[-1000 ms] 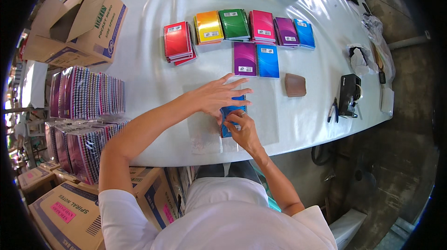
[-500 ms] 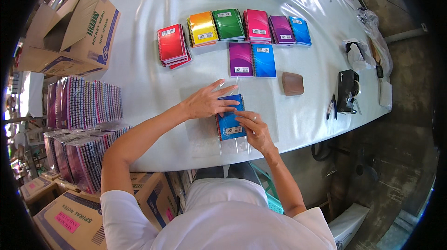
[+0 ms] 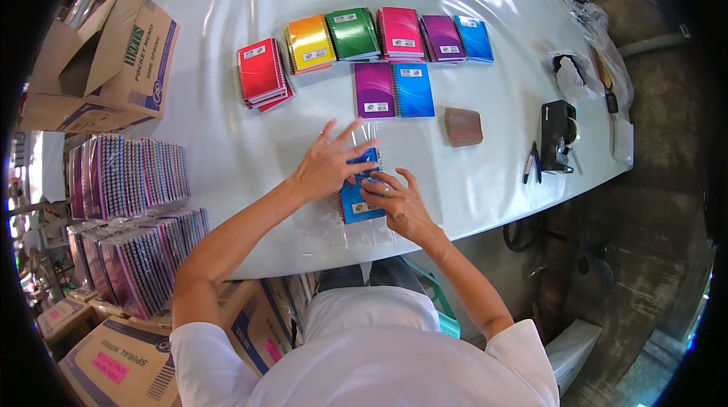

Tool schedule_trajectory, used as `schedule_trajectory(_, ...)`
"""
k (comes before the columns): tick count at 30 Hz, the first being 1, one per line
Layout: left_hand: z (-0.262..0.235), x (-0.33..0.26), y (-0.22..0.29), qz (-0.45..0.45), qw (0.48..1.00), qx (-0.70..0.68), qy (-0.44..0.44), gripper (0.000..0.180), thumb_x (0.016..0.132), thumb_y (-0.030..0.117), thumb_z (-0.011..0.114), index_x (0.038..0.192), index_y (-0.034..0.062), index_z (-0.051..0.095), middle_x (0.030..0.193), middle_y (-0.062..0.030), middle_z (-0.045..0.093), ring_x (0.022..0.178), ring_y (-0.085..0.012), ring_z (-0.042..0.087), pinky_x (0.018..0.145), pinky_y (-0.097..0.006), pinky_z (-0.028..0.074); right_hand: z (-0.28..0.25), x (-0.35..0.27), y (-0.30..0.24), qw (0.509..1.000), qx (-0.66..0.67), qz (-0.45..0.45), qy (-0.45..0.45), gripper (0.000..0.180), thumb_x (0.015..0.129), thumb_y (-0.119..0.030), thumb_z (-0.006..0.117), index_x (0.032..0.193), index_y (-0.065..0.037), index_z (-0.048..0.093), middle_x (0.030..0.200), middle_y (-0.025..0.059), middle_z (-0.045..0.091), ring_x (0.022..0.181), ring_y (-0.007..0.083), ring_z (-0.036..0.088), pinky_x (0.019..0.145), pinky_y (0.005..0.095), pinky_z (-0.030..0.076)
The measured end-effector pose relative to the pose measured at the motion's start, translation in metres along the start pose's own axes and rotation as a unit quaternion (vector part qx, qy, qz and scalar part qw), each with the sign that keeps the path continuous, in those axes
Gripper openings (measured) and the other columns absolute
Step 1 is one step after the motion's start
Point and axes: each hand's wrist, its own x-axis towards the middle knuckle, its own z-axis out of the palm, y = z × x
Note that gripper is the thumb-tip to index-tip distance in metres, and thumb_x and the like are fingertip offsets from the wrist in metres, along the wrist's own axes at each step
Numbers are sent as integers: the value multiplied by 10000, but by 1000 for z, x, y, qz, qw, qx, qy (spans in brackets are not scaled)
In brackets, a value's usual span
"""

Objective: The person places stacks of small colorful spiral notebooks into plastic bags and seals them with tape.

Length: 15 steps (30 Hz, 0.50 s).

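Left hand (image 3: 324, 166) has drawn back and spread flat over the blue notebook (image 3: 359, 191); right hand (image 3: 400, 204) now presses its lower part.

Glossy notebook (image 3: 358, 202) — clear plastic sleeve (image 3: 369, 231)

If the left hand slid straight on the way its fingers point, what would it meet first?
The left hand points up and right across the table. Probably it would first reach the purple notebook lying beside the blue notebook; depth is unclear.
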Motion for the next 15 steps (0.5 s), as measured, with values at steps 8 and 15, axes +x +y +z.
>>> schedule_trajectory(8,8,40,15,-126,988,55,-66,1097,487,82,799,1451,319,333,1559,-59,209,1440,-346,131,1095,-615,201,-32,-39,58,978,156,22,135,308,822,-10,604,1101,-124,667,1244,30,603,1231,219,495,1044,465,335)
schedule_trajectory(15,-8,74,41,-172,973,45,-144,1084,506,-55,732,1454,290,337,1562,-49,183,1444,-352,112,1103,-617,178,-186,-272,325,734,-2,543,408,243,765,-223,766,870,-16,696,988,87,648,911,225,599,824,334,476)
